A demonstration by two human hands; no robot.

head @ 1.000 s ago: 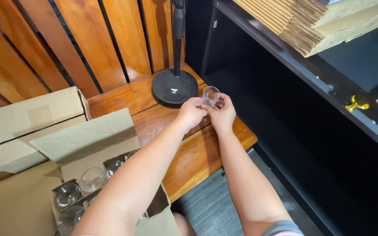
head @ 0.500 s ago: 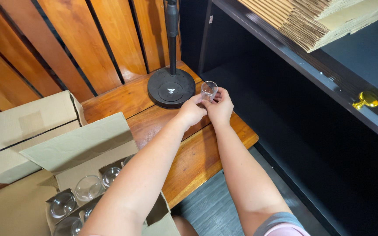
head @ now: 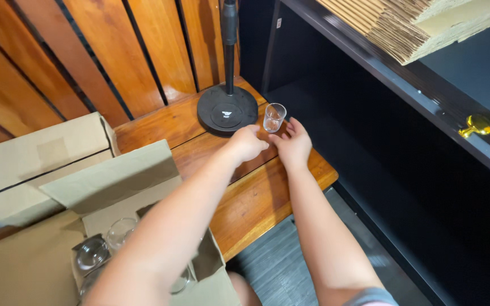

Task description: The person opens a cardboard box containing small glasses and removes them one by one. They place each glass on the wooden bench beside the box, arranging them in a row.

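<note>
While both arms reached forward over the table, a small clear drinking glass (head: pixel 274 117) stood upright on the far right end of the polished brown wooden tabletop (head: pixel 256 198), just beside the round black disc base of a stand (head: pixel 227 111) whose black pole (head: pixel 229 45) rose out of view. Left hand (head: pixel 247 144) sat just short of the glass, fingers curled loosely inward, holding nothing; whether a fingertip touched the glass, can't tell. Right hand (head: pixel 294 143) was just below and right of the glass, fingers spread open toward it, also empty and apart from it. Nearer the body, an open brown cardboard box (head: pixel 120 175) with raised flaps held several more clear glasses (head: pixel 92 253) in divider cells; the left forearm crossed over its near corner. A closed brown cardboard box (head: pixel 46 156) sat behind it against the slatted orange-brown wooden wall (head: pixel 86 56). To the right stood a dark shelf unit (head: pixel 404 90), with a stack of flattened corrugated cardboard (head: pixel 421 25) on top and a small gold-coloured knob (head: pixel 473 126) on its ledge.
</note>
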